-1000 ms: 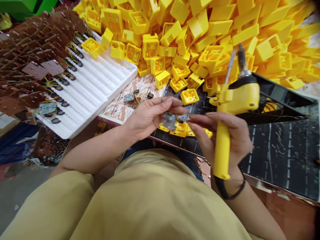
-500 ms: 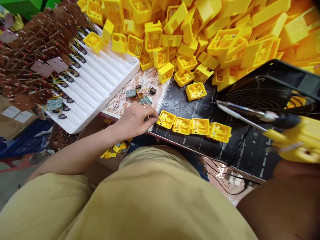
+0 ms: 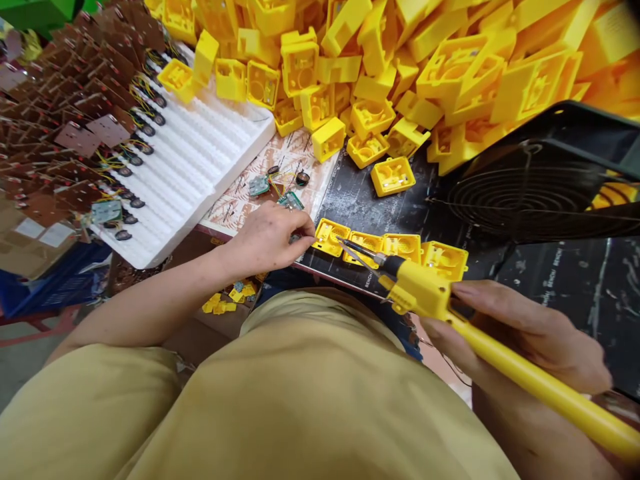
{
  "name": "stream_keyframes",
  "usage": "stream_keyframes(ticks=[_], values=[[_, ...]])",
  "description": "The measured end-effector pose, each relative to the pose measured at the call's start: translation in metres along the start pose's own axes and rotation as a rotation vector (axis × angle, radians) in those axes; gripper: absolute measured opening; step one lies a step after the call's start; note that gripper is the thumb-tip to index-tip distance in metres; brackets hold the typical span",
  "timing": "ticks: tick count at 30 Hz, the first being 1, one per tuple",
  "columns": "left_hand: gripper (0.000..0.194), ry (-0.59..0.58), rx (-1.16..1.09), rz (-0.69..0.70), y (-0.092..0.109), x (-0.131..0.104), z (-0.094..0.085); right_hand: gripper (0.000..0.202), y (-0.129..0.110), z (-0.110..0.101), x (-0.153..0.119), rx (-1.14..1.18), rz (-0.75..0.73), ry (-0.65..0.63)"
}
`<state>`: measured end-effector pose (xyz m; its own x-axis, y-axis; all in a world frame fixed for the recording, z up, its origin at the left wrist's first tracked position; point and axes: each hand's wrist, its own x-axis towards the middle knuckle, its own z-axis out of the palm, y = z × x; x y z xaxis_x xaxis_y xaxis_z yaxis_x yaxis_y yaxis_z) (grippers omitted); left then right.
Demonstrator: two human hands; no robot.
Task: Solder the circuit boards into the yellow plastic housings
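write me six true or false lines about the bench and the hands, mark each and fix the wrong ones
1. The left hand has its thumb and forefinger together near the left end of the front row of open yellow housings. True.
2. That row is made up of six housings. False: there are four.
3. The right hand grips a yellow soldering gun. True.
4. The gun's tip points away from the row. False: it points toward the leftmost housing; contact cannot be told.
5. Brown circuit boards cover part of the white foam tray. True.
6. The black fan stands left of the tray. False: it stands to the right.
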<state>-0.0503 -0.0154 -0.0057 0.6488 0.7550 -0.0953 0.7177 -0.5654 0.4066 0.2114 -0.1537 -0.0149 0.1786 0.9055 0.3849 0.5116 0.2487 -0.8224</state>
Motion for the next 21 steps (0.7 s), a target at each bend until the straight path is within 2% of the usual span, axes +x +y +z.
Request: stream_keyframes(ticks=[3, 5, 10, 13, 17, 19, 21], values=[[0.018, -0.036, 0.027, 0.0, 0.0, 0.003, 0.0, 0.048, 0.001, 0.008, 0.011, -0.002, -0.29, -0.107], [0.019, -0.059, 0.053, -0.007, 0.001, 0.005, -0.002, 0.044, 0.002, 0.01, 0.019, 0.001, -0.398, -0.175], [0.021, -0.084, 0.116, 0.009, 0.005, 0.009, -0.007, 0.027, 0.001, 0.01, 0.026, -0.019, -0.41, -0.259], [0.021, -0.095, 0.144, 0.013, 0.007, 0.01, -0.009, 0.028, 0.002, 0.011, 0.028, -0.038, -0.452, -0.313], [0.021, -0.113, 0.167, 0.002, 0.01, 0.013, -0.009, 0.032, 0.0, 0.009, 0.035, -0.046, -0.582, -0.347], [0.02, -0.135, 0.18, -0.012, 0.011, 0.014, -0.01, 0.027, -0.003, 0.005, 0.036, -0.053, -0.561, -0.377], [0.021, -0.152, 0.194, -0.014, 0.011, 0.015, -0.011, 0.016, -0.004, -0.001, 0.034, -0.094, -0.464, -0.361]])
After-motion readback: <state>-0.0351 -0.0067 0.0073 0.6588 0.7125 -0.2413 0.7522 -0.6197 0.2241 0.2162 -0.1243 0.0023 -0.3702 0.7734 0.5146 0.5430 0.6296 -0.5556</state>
